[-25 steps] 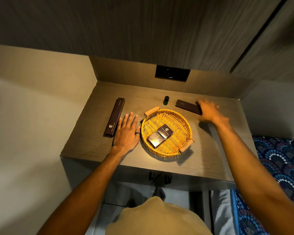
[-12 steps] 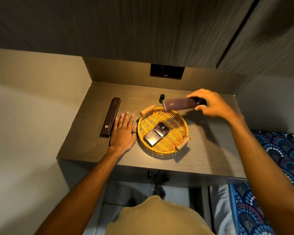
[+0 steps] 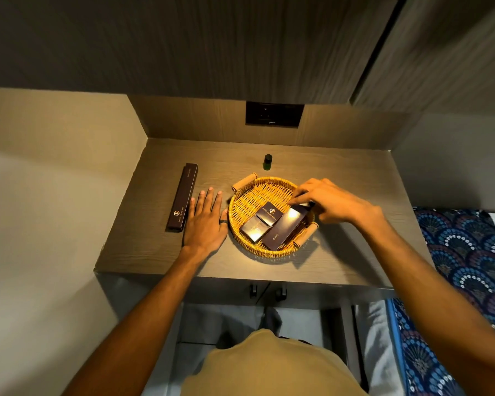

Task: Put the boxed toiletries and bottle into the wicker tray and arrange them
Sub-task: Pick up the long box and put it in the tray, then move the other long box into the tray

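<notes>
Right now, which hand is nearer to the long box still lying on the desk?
Left. The left hand lies flat on the desk right beside the long box. The right hand is across the wicker tray, gripping the comb box.

Wooden desk under a dark wall socket panel; patterned blue fabric right.

Overall light: dim, warm yellow, one pool from above centred on the wicker tray.
Glare: bright sheen on the comb box and the small box beside it.
Shadows: dark patch fell near-right of the tray on the desk; forearms darkened toward the near edge.
Surroundings: wall panel and side walls murky.
Distortion: wide-angle bowing at the edges.
Focus: centre sharp, print partly legible.
</notes>
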Demonstrator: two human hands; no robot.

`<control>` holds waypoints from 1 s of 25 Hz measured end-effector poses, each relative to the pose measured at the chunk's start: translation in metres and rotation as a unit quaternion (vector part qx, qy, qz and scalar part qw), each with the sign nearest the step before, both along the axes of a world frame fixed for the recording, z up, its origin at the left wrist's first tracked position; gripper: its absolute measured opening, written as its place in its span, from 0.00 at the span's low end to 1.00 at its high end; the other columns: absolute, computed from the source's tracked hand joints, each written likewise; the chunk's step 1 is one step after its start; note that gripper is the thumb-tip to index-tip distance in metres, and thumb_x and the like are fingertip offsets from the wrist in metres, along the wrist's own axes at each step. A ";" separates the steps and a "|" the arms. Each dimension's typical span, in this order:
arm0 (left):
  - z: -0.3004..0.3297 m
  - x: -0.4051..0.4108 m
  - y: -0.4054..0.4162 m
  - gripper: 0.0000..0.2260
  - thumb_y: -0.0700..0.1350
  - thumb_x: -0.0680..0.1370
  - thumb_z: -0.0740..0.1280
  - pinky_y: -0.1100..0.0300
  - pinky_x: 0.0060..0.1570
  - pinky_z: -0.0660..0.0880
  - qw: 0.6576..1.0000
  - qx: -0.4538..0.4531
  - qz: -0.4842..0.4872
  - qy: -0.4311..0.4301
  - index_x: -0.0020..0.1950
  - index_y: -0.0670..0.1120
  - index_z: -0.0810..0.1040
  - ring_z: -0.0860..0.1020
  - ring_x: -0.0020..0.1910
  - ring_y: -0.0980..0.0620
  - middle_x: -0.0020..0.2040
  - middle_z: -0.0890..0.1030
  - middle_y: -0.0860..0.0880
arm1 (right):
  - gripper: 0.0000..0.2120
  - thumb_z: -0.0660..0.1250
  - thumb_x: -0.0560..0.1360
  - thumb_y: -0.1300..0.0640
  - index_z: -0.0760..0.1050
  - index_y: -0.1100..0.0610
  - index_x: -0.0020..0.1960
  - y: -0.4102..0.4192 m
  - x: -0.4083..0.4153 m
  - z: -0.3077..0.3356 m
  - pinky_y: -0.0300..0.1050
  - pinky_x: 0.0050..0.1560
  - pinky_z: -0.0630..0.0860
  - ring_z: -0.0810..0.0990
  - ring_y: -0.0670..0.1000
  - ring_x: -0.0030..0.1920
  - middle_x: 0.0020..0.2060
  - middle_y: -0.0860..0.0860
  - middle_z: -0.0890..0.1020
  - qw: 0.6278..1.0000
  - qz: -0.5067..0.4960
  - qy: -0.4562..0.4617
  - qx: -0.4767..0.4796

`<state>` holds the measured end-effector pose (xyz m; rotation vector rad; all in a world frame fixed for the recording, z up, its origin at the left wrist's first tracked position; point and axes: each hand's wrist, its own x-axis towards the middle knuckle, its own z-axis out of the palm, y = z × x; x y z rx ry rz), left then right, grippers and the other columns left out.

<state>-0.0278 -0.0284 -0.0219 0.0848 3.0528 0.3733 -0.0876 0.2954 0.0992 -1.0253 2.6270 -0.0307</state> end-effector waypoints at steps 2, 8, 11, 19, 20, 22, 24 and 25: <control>0.000 0.000 0.000 0.28 0.55 0.86 0.49 0.44 0.82 0.40 1.000 0.002 0.000 0.002 0.84 0.50 0.45 0.41 0.83 0.46 0.85 0.45 0.45 | 0.33 0.72 0.72 0.62 0.73 0.45 0.74 0.001 0.003 -0.003 0.54 0.68 0.69 0.71 0.54 0.70 0.70 0.47 0.75 1.000 -0.011 -0.004 0.006; -0.002 0.000 0.000 0.28 0.55 0.86 0.50 0.44 0.82 0.40 1.000 0.007 0.000 0.005 0.84 0.50 0.46 0.42 0.83 0.46 0.85 0.46 0.45 | 0.38 0.73 0.70 0.64 0.69 0.44 0.77 0.007 0.007 0.007 0.57 0.71 0.67 0.67 0.54 0.75 0.74 0.49 0.72 0.998 -0.043 -0.038 0.023; -0.001 0.000 0.001 0.28 0.54 0.86 0.50 0.44 0.82 0.41 1.000 0.013 0.002 0.011 0.84 0.50 0.46 0.43 0.84 0.46 0.85 0.47 0.45 | 0.40 0.75 0.68 0.60 0.67 0.48 0.78 -0.007 -0.002 0.026 0.62 0.77 0.62 0.61 0.58 0.81 0.78 0.53 0.68 0.999 -0.016 0.009 -0.037; 0.009 0.003 0.004 0.29 0.52 0.83 0.56 0.43 0.82 0.45 1.000 -0.012 -0.007 0.021 0.84 0.52 0.52 0.49 0.84 0.43 0.84 0.55 0.46 | 0.42 0.69 0.76 0.53 0.52 0.46 0.84 -0.222 -0.060 0.005 0.68 0.81 0.49 0.44 0.58 0.85 0.84 0.52 0.50 0.986 0.127 0.100 0.028; 0.009 0.004 0.004 0.28 0.53 0.84 0.54 0.44 0.82 0.44 0.999 -0.025 -0.009 0.019 0.84 0.50 0.52 0.48 0.84 0.43 0.84 0.55 0.45 | 0.41 0.69 0.77 0.54 0.52 0.45 0.84 -0.240 -0.067 0.000 0.68 0.81 0.48 0.42 0.57 0.85 0.85 0.51 0.50 0.985 0.137 0.089 0.052; 0.009 0.004 0.003 0.29 0.54 0.85 0.50 0.44 0.82 0.43 0.999 -0.038 -0.006 0.010 0.84 0.48 0.49 0.46 0.84 0.43 0.85 0.54 0.44 | 0.38 0.68 0.78 0.57 0.55 0.44 0.83 -0.263 -0.076 -0.009 0.69 0.81 0.48 0.43 0.56 0.85 0.84 0.49 0.52 0.980 0.165 0.071 0.087; 0.009 0.005 0.002 0.29 0.55 0.85 0.51 0.43 0.82 0.43 0.999 -0.043 -0.003 0.008 0.84 0.46 0.50 0.48 0.84 0.43 0.84 0.55 0.42 | 0.33 0.67 0.79 0.56 0.61 0.44 0.81 -0.276 -0.077 -0.018 0.69 0.80 0.53 0.48 0.55 0.85 0.83 0.47 0.59 0.975 0.186 0.069 0.102; 0.010 0.005 0.002 0.30 0.55 0.84 0.52 0.43 0.81 0.44 0.999 -0.048 -0.006 0.009 0.83 0.46 0.52 0.51 0.83 0.43 0.83 0.57 0.42 | 0.31 0.68 0.78 0.55 0.64 0.44 0.79 -0.278 -0.076 -0.021 0.68 0.80 0.56 0.52 0.55 0.84 0.82 0.48 0.63 0.974 0.189 0.075 0.099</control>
